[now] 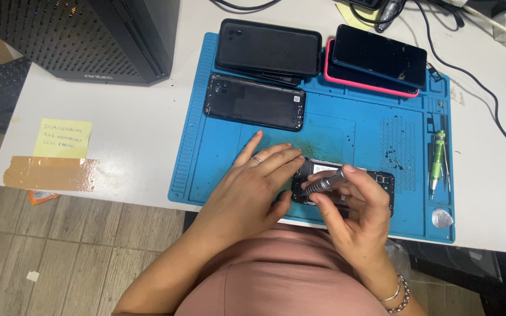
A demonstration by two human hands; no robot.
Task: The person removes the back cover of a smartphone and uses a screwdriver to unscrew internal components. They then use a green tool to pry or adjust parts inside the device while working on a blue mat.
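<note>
Now we steady the opened phone on the blue mat at the bench's near edge | left hand fingers spread flat, gripping nothing | right hand fingers closed around a grey screwdriver over it.

Opened black smartphone, back cover off, lying flat and crosswise near the front edge of the blue silicone work mat. Internals face up; camera module toward its right end. Left end and middle largely hidden under fingers.

Slim silver metal screwdriver, knurled grip, tilted low across the phone's left half, tip end pointing left; tip contact not visible.
</note>
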